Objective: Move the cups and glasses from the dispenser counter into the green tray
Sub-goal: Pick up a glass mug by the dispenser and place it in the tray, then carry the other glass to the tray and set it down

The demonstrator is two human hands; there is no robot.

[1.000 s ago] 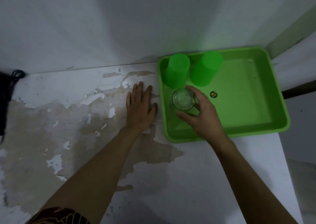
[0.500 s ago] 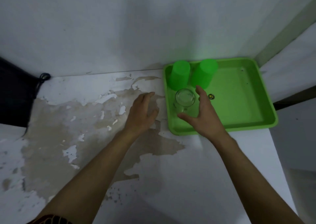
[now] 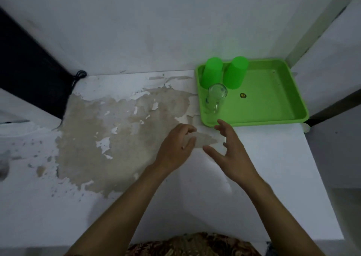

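A big white counter [image 3: 254,158] fills most of the view. Its paint has peeled off in a wide brown patch [image 3: 117,130] on the left side. A white wall [image 3: 156,31] stands behind it. A black thing [image 3: 29,70] leans at the far left with a black cord [image 3: 79,76] by its edge.

The green tray [image 3: 283,107] sits at the back right corner of the counter, close to the wall. Two green cups [image 3: 212,72] [image 3: 235,72] stand upside down in the back left part of the tray, side by side. A clear glass [image 3: 215,99] stands in the tray just in front of them, near the tray's left wall. A small round sticker [image 3: 243,95] is on the tray floor, to the right of the glass.

The left hand [image 3: 175,148] is over the counter in front of the tray. Its fingers are bent a little and it holds nothing. The right hand [image 3: 232,154] is just beside it, with fingers spread wide and holding nothing. One fingertip is close to the tray's front rim. The two hands are near each other but not touching. Neither hand touches the glass or the cups.

A bit of patterned cloth [image 3: 191,244] shows at the bottom edge.
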